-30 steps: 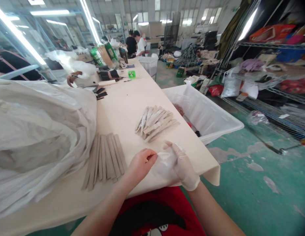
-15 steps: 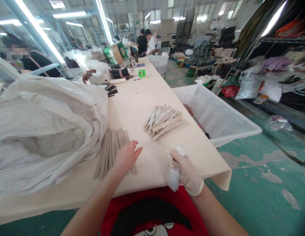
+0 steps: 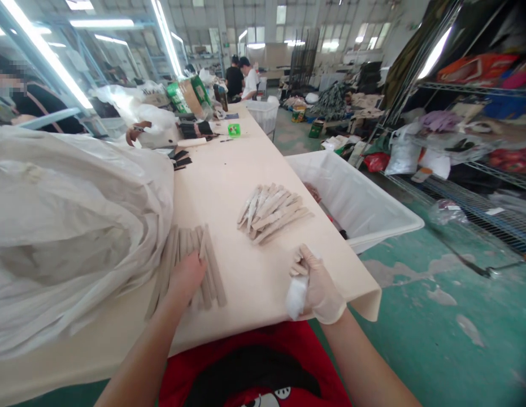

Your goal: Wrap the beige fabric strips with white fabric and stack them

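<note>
On the left of the table, my bare left hand (image 3: 187,277) rests over a row of long grey-beige strips (image 3: 216,271). Its fingers are closed at one strip (image 3: 203,242), which lies at a slant to the others; the fingertips are partly hidden. My right hand (image 3: 320,282), in a pale thin glove, is wrapped round a soft white wad (image 3: 297,294) that hangs below the fingers, above the table's near edge. Between and beyond both hands lies a loose heap of similar strips (image 3: 273,212) with whitish, shiny patches.
A large whitish fabric bundle (image 3: 76,226) covers the table's left side. A white plastic bin (image 3: 373,217) stands against the right edge of the table (image 3: 229,186). Farther back are a small green box (image 3: 234,130), bags and people. Wire shelves (image 3: 453,198) stand at right.
My left hand has moved left and down onto the row of strips, its fingers closing at one. My right hand still holds the white wad. The view has shifted slightly.
</note>
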Available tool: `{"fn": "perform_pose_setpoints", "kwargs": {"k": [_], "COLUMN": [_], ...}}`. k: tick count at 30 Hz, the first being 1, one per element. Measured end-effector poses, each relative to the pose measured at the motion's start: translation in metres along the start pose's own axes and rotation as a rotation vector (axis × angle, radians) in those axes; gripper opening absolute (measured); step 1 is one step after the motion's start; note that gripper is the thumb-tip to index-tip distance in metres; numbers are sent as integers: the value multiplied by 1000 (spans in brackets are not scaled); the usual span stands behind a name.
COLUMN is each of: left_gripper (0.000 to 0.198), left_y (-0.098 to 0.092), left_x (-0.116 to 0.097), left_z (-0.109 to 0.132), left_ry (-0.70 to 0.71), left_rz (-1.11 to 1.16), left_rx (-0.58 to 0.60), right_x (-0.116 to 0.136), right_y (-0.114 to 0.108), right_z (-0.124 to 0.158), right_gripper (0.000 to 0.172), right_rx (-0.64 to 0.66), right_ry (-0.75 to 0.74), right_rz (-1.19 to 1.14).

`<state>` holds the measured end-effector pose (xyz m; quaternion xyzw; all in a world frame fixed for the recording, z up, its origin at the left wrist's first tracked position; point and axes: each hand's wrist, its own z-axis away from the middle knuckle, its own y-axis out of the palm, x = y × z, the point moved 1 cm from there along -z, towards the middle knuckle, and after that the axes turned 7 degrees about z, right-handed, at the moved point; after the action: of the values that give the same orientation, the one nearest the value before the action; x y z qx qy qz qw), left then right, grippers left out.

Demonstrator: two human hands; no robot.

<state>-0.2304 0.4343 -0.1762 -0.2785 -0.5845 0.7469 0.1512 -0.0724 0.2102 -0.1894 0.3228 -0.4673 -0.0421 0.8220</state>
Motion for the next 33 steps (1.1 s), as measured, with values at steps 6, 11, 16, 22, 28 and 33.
{"fn": "perform_pose_setpoints", "kwargs": {"k": [6, 11, 16, 22, 28, 33], "left_gripper": [34, 29, 40, 40, 32, 26], "left_y": [-22, -28, -24, -23, -16, -1], "left_x": [-54, -78, -68, -56, -74, -74], "left_z": [84, 112, 107, 104, 90, 84], "left_ry": [348, 238, -3, -42, 250, 284], "left_rz": [662, 842, 961, 998, 821, 783], "left_rx": [301, 681, 827, 851, 607, 653], "right_x": [7, 11, 21, 30, 4, -12], "right_y": [-2, -2, -9, -15, -3, 7], "right_z": [-12, -7, -4, -5, 14, 21], "right_gripper": [33, 27, 30, 22, 30, 32], "right_rx": [168, 60, 33, 145, 275, 262], "right_ry": [254, 133, -105, -260, -52, 34], "right_rz": [-268, -107, 100, 360, 547, 431]}}
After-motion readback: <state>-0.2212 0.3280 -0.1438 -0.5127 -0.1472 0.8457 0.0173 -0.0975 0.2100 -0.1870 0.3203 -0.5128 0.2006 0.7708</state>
